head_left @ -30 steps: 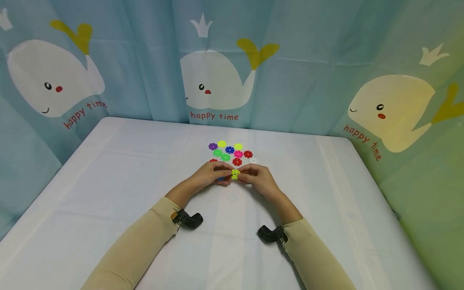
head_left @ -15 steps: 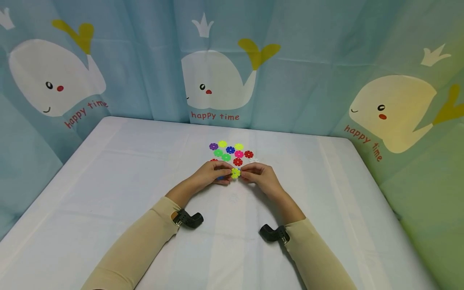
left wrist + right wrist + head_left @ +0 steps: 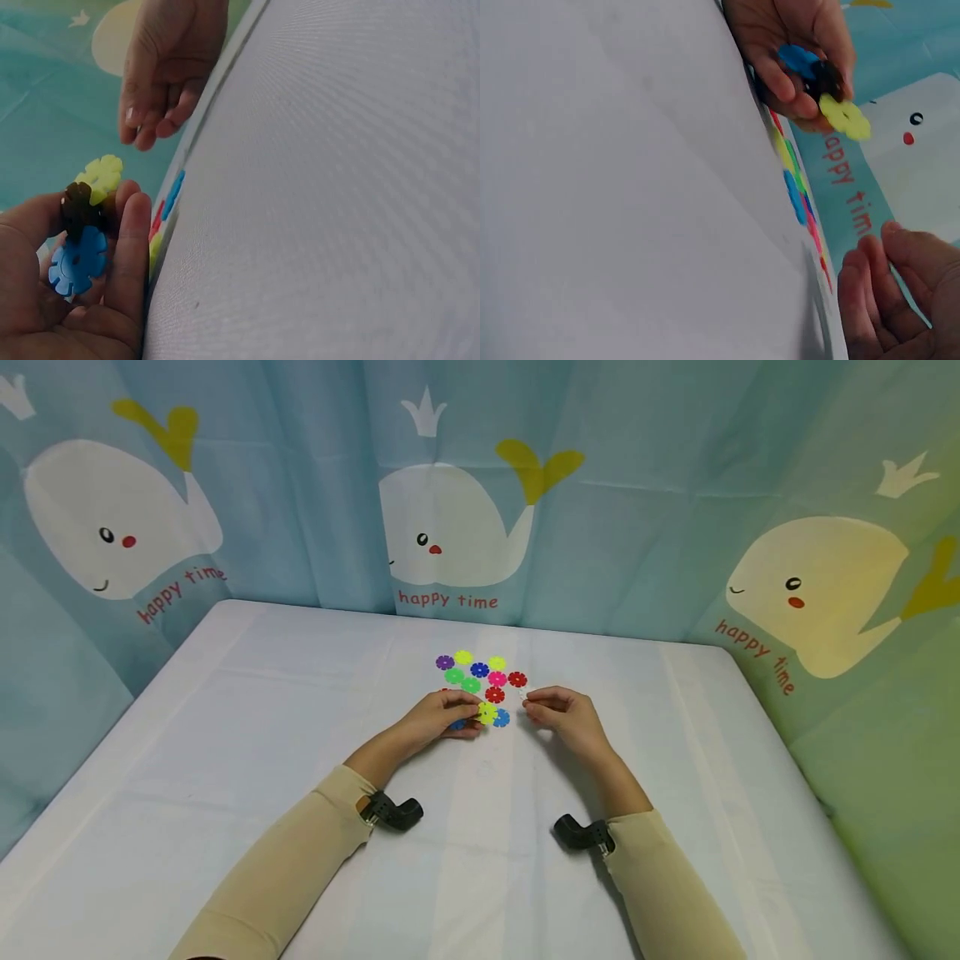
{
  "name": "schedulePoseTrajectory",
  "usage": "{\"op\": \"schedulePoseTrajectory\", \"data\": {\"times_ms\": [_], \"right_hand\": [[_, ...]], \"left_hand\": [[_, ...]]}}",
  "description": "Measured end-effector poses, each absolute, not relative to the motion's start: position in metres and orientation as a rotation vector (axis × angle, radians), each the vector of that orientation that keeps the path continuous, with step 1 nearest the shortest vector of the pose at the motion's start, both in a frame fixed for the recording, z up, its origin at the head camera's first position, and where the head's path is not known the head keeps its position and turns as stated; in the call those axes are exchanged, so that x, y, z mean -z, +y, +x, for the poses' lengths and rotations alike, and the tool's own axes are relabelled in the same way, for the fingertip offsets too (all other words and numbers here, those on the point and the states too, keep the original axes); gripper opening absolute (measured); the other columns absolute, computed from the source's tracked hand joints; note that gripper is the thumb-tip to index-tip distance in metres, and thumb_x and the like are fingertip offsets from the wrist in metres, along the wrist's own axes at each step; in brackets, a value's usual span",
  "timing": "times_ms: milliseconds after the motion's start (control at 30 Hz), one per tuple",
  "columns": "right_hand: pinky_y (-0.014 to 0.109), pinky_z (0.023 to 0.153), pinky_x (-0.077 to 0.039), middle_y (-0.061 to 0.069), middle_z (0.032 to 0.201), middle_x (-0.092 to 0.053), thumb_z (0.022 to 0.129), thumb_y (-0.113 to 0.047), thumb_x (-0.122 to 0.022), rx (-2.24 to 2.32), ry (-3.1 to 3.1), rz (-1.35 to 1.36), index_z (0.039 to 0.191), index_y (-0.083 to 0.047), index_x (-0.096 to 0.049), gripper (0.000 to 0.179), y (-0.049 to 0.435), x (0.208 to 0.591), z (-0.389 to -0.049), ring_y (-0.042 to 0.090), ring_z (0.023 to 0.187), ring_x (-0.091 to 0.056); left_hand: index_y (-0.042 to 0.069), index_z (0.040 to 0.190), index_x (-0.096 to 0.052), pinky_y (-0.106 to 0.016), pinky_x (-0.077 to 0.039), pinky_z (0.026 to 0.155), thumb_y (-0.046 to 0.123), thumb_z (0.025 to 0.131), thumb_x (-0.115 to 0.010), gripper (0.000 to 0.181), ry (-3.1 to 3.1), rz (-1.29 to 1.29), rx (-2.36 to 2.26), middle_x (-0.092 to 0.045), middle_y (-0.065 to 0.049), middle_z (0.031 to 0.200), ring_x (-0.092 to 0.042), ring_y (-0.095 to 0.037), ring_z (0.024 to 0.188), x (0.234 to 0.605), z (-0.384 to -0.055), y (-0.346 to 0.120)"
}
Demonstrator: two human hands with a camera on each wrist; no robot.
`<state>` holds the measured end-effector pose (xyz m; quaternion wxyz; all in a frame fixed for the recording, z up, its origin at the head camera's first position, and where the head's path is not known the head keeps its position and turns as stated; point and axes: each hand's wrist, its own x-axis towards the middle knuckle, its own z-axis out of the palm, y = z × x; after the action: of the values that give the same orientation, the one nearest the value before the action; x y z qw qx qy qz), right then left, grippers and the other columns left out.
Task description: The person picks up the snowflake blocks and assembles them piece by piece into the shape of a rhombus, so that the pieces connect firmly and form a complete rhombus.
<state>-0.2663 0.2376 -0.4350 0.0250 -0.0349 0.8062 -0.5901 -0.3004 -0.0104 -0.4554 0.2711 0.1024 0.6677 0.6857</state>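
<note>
A white, smooth-looking surface (image 3: 225, 735) spreads out under and around both hands, its far edge well beyond them. Behind it hangs a light blue fabric curtain (image 3: 315, 527) printed with white whales, white crowns and red "happy time" lettering, turning greenish on the right-hand side. Beige sleeves (image 3: 292, 860) cover the forearms, and a black curved wrist device (image 3: 393, 812) sits at each cuff.

The left hand (image 3: 431, 718) is partly closed, thumb and fingers pinching a linked chain of flower-shaped, notched plastic discs: a blue disc (image 3: 79, 262) nearest the palm, a dark brown disc (image 3: 76, 210) in the middle, and a yellow disc (image 3: 105, 176) jutting past the fingertips toward the right hand. The right hand (image 3: 567, 718) is apart from the chain, its fingers loosely bent, with a gap by the thumb tip and nothing visible in its grasp. A white flower-shaped disc (image 3: 522, 694) shows right at its fingertips; whether they touch is unclear.

A light blue flower-shaped disc (image 3: 502, 717) lies between the hands. Beyond them is a loose group of similar discs: purple (image 3: 445, 662), yellow, dark blue, green, pink (image 3: 497, 678) and red, one red disc partly hidden by the left hand.
</note>
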Motion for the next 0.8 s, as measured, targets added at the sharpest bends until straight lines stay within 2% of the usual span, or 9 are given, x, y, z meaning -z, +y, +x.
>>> {"op": "schedulePoseTrajectory", "data": {"times_ms": [133, 300, 567, 667, 800], "right_hand": [[0.019, 0.079, -0.055, 0.023, 0.116, -0.068, 0.093, -0.013, -0.069, 1.769, 2.589, -0.06, 0.121, 0.005, -0.065, 0.033, 0.247, 0.433, -0.27, 0.02, 0.091, -0.069], [0.02, 0.079, -0.056, 0.023, 0.121, -0.065, 0.093, -0.016, -0.07, 1.745, 2.623, 0.031, 0.124, 0.003, -0.065, 0.037, 0.25, 0.435, -0.278, 0.014, 0.092, -0.068], [0.033, 0.096, -0.049, 0.017, 0.127, -0.065, 0.093, -0.024, -0.07, 1.504, 2.731, 0.024, 0.127, -0.002, -0.065, 0.041, 0.253, 0.438, -0.297, 0.028, 0.114, -0.062], [0.034, 0.093, -0.049, 0.016, 0.126, -0.065, 0.092, -0.024, -0.07, 1.45, 2.735, 0.026, 0.126, -0.003, -0.065, 0.04, 0.252, 0.438, -0.304, 0.028, 0.11, -0.063], [0.026, 0.082, -0.049, 0.017, 0.122, -0.067, 0.091, -0.023, -0.072, 1.375, 2.77, 0.048, 0.122, -0.002, -0.066, 0.038, 0.249, 0.436, -0.309, 0.027, 0.101, -0.064]], "left_hand": [[-0.003, 0.125, -0.06, -0.032, -0.058, 0.085, 0.012, 0.101, -0.055, 0.028, 1.796, 0.289, -1.854, -0.064, -0.013, 0.105, -0.069, -0.017, 0.089, 0.456, -0.301, -0.011], [-0.004, 0.125, -0.059, -0.031, -0.059, 0.082, 0.011, 0.101, -0.054, 0.028, 1.779, 0.282, -1.867, -0.063, -0.011, 0.102, -0.069, -0.016, 0.086, 0.453, -0.299, -0.012], [-0.005, 0.125, -0.058, -0.031, -0.059, 0.082, 0.011, 0.101, -0.055, 0.03, 1.771, 0.284, -1.881, -0.062, -0.009, 0.1, -0.069, -0.016, 0.086, 0.453, -0.3, -0.01], [-0.005, 0.125, -0.059, -0.032, -0.059, 0.082, 0.011, 0.1, -0.056, 0.03, 1.778, 0.289, -1.88, -0.061, -0.01, 0.102, -0.069, -0.016, 0.086, 0.454, -0.3, -0.01], [-0.004, 0.124, -0.059, -0.033, -0.059, 0.083, 0.011, 0.099, -0.058, 0.029, 1.787, 0.292, -1.879, -0.061, -0.011, 0.104, -0.069, -0.018, 0.088, 0.454, -0.3, -0.011]]}}
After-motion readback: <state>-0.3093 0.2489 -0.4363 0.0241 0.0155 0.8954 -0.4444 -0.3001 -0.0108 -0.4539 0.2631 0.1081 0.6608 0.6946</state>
